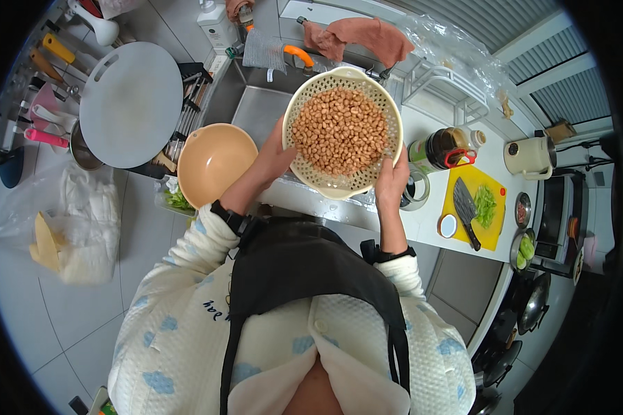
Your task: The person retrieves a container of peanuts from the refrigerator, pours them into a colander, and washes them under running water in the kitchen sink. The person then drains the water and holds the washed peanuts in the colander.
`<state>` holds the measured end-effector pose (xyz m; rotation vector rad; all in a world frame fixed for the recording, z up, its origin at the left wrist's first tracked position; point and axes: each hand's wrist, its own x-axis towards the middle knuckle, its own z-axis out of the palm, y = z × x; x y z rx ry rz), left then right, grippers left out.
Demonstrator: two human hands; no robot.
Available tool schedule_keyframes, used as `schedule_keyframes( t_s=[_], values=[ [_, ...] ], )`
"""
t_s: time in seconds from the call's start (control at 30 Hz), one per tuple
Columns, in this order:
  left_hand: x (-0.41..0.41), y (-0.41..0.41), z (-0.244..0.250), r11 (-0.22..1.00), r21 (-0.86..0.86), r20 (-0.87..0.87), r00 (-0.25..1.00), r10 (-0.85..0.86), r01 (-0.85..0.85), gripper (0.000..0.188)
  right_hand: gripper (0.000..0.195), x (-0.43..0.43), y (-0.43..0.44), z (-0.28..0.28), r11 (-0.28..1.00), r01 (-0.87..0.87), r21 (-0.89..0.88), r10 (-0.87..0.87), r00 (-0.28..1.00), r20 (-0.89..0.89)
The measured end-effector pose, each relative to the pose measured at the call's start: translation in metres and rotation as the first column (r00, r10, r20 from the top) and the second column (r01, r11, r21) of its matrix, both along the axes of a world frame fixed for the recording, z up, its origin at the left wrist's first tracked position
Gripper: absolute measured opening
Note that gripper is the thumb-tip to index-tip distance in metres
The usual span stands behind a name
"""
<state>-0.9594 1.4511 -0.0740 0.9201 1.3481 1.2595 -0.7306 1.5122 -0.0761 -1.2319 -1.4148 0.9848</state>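
Observation:
A cream plastic colander (pixel 347 191) holds many wet-looking, reddish-brown peanuts (pixel 340 129). It is held up in front of the sink's near right edge. My left hand (pixel 279 155) grips its left rim, and my right hand (pixel 393 179) grips the lower right rim. Part of the fingers of both hands is hidden beneath the colander. Left of my left hand is an empty peach-coloured plastic bowl (pixel 215 161). Behind and left of the colander lies the stainless steel sink (pixel 259 111), with an orange faucet spout (pixel 298 53) and a grey mesh cloth (pixel 265 51) by it.
On the right counter are sauce bottles (pixel 444 148), a glass jar (pixel 417 192), and a yellow cutting board (pixel 490 181) with a cleaver (pixel 464 202) and chopped greens (pixel 484 206). A round grey cutting board (pixel 132 104) stands at the left, near hanging utensils. A soap bottle (pixel 218 28) is behind the sink.

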Motion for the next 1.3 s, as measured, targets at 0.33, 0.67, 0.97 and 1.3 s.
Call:
schedule_keyframes(
  t_s=[0.33,0.67,0.97,1.3],
  values=[
    [0.005,-0.018,-0.034,0.996,0.044,0.298,0.95,-0.089,0.079,0.075,0.039,0.022,0.003,-0.053,1.0,0.011,-0.028,-0.005,0.978,0.209],
    [-0.025,-0.059,-0.008,0.984,-0.179,0.468,0.878,0.101,-0.018,0.063,0.036,-0.003,0.013,-0.033,0.945,-0.316,-0.083,0.316,0.949,-0.019],
    [-0.084,-0.079,0.06,0.962,-0.194,0.521,0.811,0.265,-0.19,0.054,0.048,-0.02,0.038,-0.084,0.87,-0.463,-0.166,0.489,0.778,0.394],
    [-0.142,-0.094,0.089,0.895,-0.194,0.379,0.81,0.446,-0.402,0.052,0.114,-0.172,-0.059,-0.058,0.408,-0.531,-0.743,0.806,0.592,0.019]
  ],
)
